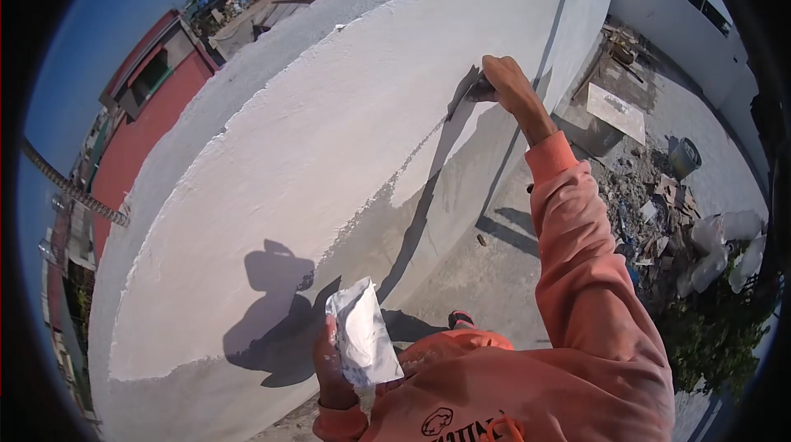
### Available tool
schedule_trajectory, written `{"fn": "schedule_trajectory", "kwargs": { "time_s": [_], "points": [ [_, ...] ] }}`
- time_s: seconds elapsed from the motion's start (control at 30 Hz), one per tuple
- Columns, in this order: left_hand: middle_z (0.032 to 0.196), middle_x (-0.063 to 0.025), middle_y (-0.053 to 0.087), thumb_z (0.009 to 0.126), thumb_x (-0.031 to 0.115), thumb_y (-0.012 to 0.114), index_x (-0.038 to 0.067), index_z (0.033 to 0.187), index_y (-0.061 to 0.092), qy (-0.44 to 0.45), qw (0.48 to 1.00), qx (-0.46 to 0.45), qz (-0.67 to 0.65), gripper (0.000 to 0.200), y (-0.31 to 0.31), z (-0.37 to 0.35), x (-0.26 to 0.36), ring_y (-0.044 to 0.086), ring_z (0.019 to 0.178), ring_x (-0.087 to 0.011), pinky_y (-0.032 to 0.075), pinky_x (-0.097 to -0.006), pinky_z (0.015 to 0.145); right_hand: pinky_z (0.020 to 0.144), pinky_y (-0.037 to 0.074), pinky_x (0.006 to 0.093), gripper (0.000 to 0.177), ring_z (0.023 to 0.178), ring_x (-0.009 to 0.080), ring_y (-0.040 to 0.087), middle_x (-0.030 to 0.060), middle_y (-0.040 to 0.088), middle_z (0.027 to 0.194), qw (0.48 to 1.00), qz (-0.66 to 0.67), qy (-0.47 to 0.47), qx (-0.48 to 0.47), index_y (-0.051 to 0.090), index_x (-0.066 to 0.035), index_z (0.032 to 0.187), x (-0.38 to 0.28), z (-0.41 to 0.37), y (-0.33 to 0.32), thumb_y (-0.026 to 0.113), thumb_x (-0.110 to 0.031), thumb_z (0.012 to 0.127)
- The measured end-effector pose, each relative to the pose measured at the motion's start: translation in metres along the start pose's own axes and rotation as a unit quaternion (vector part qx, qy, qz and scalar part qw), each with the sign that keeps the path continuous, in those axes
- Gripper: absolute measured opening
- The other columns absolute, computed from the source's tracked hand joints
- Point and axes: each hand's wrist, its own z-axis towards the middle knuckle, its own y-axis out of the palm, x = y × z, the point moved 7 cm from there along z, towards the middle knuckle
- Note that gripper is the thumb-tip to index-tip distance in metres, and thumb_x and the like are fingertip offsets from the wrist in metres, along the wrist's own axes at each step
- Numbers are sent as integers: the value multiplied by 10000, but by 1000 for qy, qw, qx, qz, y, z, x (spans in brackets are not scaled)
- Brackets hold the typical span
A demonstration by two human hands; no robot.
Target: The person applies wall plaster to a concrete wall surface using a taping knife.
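My right hand is closed around a putty knife, its blade against the wall, near the lower edge of the white coat. The handle is mostly hidden in my fingers. Below a ragged border, the wall shows bare grey plaster. Low in front of my chest, my left hand grips a flat board from its left side. White putty covers the board's face. My shadow falls across the coated wall.
Along the right lie a heap of rubble, a grey bucket, a box with a pale board on top and plastic bags. Leafy branches are at lower right. A rebar sticks out from the wall's top.
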Motion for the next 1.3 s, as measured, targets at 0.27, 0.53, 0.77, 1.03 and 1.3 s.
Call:
{"fn": "schedule_trajectory", "kwargs": {
  "time_s": [0.27,0.53,0.77,1.03,1.3],
  "points": [
    [1191,-122,625,1024,276,418,-43,1271,537,2,999,3,48,421,-4,9,1,629,1051,-194,503,-323,904,529,422,289,226,571,121,480,58,540,745,952,24,237,193,537,0,754,-48,-77,-48,523,-186,883],
    [1168,-129,632,1017,287,419,-48,1262,533,35,996,-31,72,430,1,51,1,633,1042,-188,500,-318,909,642,460,239,220,727,81,565,41,629,862,979,135,139,62,621,27,1104,-97,-181,41,587,-89,919],
    [1171,-86,621,1028,293,446,-16,1256,546,16,996,-67,64,397,44,69,9,614,1033,-146,488,-281,896,893,493,408,513,1064,326,590,126,624,1190,890,-170,-275,-320,611,-39,1208,-250,-218,119,606,25,698],
    [1166,-93,617,1044,310,398,-20,1258,523,36,990,-107,83,412,63,72,8,606,1035,-140,488,-292,898,950,454,430,323,1109,239,580,107,622,1197,827,-282,-348,-341,629,-41,1138,-259,-246,151,572,-154,841],
    [1109,-71,615,1050,298,385,-28,1207,545,28,991,-106,82,396,57,91,-25,583,962,-110,467,-273,857,914,451,389,289,1071,190,590,66,650,1102,752,-316,-341,-467,661,-45,1068,-234,-248,152,575,-152,814]
  ]
}}
